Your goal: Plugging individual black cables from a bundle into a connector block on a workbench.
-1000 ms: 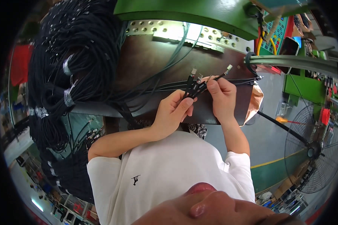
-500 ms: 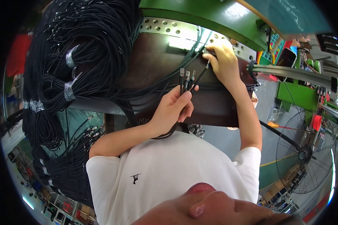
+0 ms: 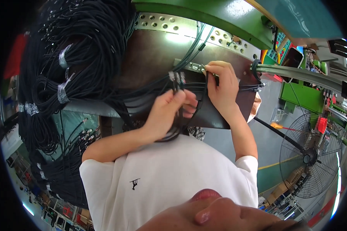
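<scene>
My left hand (image 3: 167,112) is closed around a bunch of black cables (image 3: 176,85), their small metal connector ends pointing up and smeared by motion. A narrow metal bar with cut-out slots (image 3: 196,67) lies on the dark brown work surface, ahead and to the right of that bunch. My right hand (image 3: 224,82) is bent over the bar, fingertips closed at its upper edge, hiding its middle. One black cable (image 3: 206,87) runs down from these fingertips; its end is hidden. Dark cables (image 3: 196,45) stretch from the bar's left part toward the green machine.
Large coils of black cable (image 3: 100,57), tied with clear film, pile up at left. A green machine part (image 3: 204,13) overhangs a perforated metal plate (image 3: 157,22). More cable ends (image 3: 258,87) lie at the right edge. A floor fan (image 3: 309,158) stands at right.
The metal bar and my right hand have come nearer, away from the lit perforated plate. My left hand has shifted slightly left with the cable bunch. The whole view has tilted a little.
</scene>
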A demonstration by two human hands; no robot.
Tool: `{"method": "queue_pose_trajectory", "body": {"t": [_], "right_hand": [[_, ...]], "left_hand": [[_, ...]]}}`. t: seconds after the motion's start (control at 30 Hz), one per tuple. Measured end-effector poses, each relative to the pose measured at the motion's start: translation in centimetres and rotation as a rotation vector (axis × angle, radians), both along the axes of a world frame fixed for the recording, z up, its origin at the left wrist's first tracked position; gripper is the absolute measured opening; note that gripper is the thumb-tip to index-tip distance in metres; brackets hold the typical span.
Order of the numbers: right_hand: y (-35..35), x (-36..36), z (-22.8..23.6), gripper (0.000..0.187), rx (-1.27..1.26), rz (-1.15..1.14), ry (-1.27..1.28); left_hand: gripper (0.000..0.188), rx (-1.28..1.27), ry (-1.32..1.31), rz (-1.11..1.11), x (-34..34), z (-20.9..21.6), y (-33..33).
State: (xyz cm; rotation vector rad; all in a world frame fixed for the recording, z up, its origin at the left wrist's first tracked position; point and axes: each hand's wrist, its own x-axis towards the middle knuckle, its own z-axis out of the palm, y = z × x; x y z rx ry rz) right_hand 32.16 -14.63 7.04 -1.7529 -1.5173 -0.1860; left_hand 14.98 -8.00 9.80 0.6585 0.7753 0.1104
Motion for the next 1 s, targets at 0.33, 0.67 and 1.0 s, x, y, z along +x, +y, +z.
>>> {"method": "queue_pose_trajectory", "body": {"t": [0.33, 0.67, 1.0], "right_hand": [[0.4, -0.8, 0.4, 0.023, -0.124, 0.022, 0.041], [1.0, -0.6, 1.3, 0.026, -0.237, 0.058, -0.071], [-1.0, -0.3, 1.7, 0.022, -0.027, -0.019, -0.032]], "left_hand": [[0.024, -0.131, -0.227, -0.046, -0.1, 0.0, 1.2], [0.028, -0.228, -0.251, -0.086, -0.1, 0.1, 1.9], [0.032, -0.136, -0.203, -0.421, 0.8, 1.7, 3.2]]}}
